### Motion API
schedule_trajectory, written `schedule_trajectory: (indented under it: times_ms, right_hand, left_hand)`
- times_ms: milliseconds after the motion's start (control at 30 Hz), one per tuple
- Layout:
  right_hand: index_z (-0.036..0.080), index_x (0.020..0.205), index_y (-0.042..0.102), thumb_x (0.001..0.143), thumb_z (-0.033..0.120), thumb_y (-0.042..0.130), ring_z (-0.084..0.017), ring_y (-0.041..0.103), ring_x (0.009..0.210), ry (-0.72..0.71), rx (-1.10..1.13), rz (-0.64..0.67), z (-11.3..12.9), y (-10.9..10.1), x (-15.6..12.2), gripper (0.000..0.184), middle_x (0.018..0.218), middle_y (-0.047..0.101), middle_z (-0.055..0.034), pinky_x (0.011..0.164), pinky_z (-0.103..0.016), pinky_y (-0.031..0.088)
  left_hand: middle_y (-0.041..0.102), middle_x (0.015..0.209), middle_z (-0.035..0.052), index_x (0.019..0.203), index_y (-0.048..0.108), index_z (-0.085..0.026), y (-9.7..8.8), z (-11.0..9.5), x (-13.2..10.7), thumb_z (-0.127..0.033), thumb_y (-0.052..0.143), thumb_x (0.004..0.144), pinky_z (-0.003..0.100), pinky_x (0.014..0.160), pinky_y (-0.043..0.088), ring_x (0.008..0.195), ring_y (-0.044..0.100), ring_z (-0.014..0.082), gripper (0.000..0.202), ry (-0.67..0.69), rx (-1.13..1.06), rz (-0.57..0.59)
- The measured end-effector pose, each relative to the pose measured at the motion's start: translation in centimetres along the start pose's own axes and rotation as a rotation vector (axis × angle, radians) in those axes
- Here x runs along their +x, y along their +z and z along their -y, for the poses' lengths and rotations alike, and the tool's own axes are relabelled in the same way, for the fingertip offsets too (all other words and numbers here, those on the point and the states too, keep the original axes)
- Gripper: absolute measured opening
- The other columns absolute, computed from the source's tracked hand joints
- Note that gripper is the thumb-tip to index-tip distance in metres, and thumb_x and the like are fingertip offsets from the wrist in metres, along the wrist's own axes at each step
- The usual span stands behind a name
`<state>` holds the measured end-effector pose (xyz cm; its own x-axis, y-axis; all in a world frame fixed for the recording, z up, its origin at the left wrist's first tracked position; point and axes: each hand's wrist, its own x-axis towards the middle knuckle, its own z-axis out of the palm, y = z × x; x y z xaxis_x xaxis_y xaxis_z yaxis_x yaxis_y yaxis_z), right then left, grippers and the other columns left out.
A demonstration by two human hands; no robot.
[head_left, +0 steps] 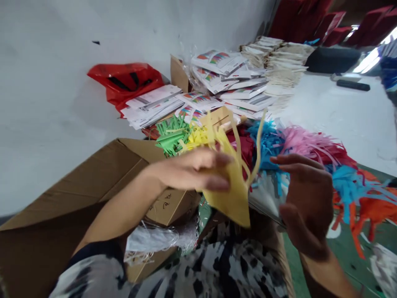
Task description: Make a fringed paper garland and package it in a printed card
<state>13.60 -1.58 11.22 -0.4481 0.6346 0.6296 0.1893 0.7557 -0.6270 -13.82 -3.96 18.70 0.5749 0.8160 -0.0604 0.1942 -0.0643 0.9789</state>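
Behind a cardboard box, printed cards lie stacked; the left hand grips yellow paper fringe, while the right hand curls beside blue paper fringe, its grip unclear.

**Paper-craft workroom, packing or workshop type**

Handicraft work area indicated. Fringed coloured paper is piled on a work surface, with stacks of printed paper packets and bundled cream paper strips placed far off. A cardboard carton is seen near left, a red plastic bag beyond it, and a white table at far right. Not a home kitchen or lab.
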Motion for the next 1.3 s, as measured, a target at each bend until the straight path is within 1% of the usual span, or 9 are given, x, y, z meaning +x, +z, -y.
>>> schedule_trajectory:
  times_ms: [200,333,500,633,767,933,1067,1200,1300]
  right_hand:
    - [0.034,0.159,0.046,0.096,0.062,0.065,-0.036,0.057,0.142,0.216,0.358,0.498,0.2,-2.6,-5.0,0.071,0.153,0.059,-0.0113,0.117,-0.051,0.05]
    - [0.032,0.135,0.065,0.094,0.052,0.074,-0.03,0.066,0.129,0.324,0.49,0.39,-0.4,-3.3,-9.1,0.046,0.135,0.07,-0.0091,0.105,-0.046,0.057]
    - [0.022,0.087,0.068,0.097,0.051,0.07,-0.014,0.063,0.073,0.45,0.563,0.511,1.0,-6.3,-9.2,0.031,0.083,0.068,-0.0025,0.066,-0.027,0.051]
    - [0.021,0.084,0.064,0.095,0.048,0.073,-0.01,0.051,0.062,0.609,0.373,0.572,1.1,-9.3,-8.8,0.031,0.071,0.058,0.0023,0.052,-0.023,0.037]
    - [0.022,0.094,0.066,0.097,0.043,0.072,-0.012,0.056,0.068,0.706,0.18,0.533,-1.0,-11.0,-9.1,0.022,0.077,0.063,0.0023,0.056,-0.024,0.043]
    - [0.024,0.105,0.066,0.095,0.05,0.072,-0.018,0.066,0.073,0.728,0.006,0.254,-6.0,-10.2,-9.8,0.028,0.086,0.072,-0.001,0.063,-0.03,0.052]
    - [0.023,0.113,0.068,0.094,0.046,0.071,-0.019,0.069,0.073,0.784,-0.01,0.126,-9.7,-8.1,-10.6,0.03,0.09,0.075,-0.0023,0.061,-0.031,0.053]
    - [0.023,0.115,0.069,0.092,0.041,0.069,-0.022,0.07,0.079,0.796,-0.086,0.112,-11.5,-6.6,-11.1,0.029,0.096,0.076,-0.0044,0.066,-0.034,0.053]
    - [0.024,0.12,0.068,0.093,0.04,0.068,-0.022,0.07,0.078,0.807,-0.14,0.108,-11.7,-6.1,-11.1,0.031,0.097,0.076,-0.0041,0.068,-0.035,0.053]
  left_hand:
    - [0.066,0.078,0.0019,0.096,0.069,-0.014,6.4,0.9,1.4,-0.034,0.066,0.098,0.018,0.057,0.044,0.068,0.057,0.0104,0.02,-0.028,-0.026,0.331]
    - [0.062,0.075,-0.0014,0.091,0.069,-0.016,7.8,2.1,1.8,-0.035,0.075,0.092,0.016,0.056,0.041,0.066,0.053,0.0092,0.02,-0.114,-0.092,0.38]
    - [0.07,0.085,-0.0013,0.111,0.072,-0.018,10.9,8.5,4.5,-0.039,0.098,0.057,0.024,0.062,0.055,0.069,0.065,0.0156,0.064,-0.358,-0.555,0.778]
    - [0.074,0.078,-0.0025,0.094,0.075,-0.017,14.5,15.0,7.2,-0.043,0.097,0.049,0.03,0.057,0.061,0.061,0.068,0.019,0.056,-0.396,-0.675,0.954]
    - [0.074,0.072,0.0015,0.088,0.075,-0.014,14.1,16.4,9.0,-0.046,0.092,0.06,0.028,0.044,0.055,0.05,0.065,0.0189,0.046,-0.46,-0.676,1.03]
    - [0.077,0.077,0.0032,0.116,0.073,-0.019,5.6,12.2,9.0,-0.053,0.083,0.08,0.019,0.041,0.048,0.054,0.068,0.0162,0.051,-0.504,-0.356,0.742]
    - [0.08,0.089,0.0052,0.134,0.068,-0.023,-0.2,9.0,7.5,-0.059,0.069,0.095,0.022,0.055,0.055,0.067,0.073,0.0185,0.054,-0.486,0.287,0.36]
    - [0.075,0.131,0.0146,0.141,0.066,-0.02,2.0,8.3,7.1,-0.067,0.076,0.087,0.051,0.106,0.056,0.121,0.069,0.0374,0.072,-0.044,1.032,-0.307]
    - [0.051,0.163,0.0194,0.161,0.045,-0.017,8.5,10.1,8.2,-0.064,0.075,0.089,0.07,0.129,0.023,0.154,0.043,0.0438,0.091,0.21,1.178,-0.183]
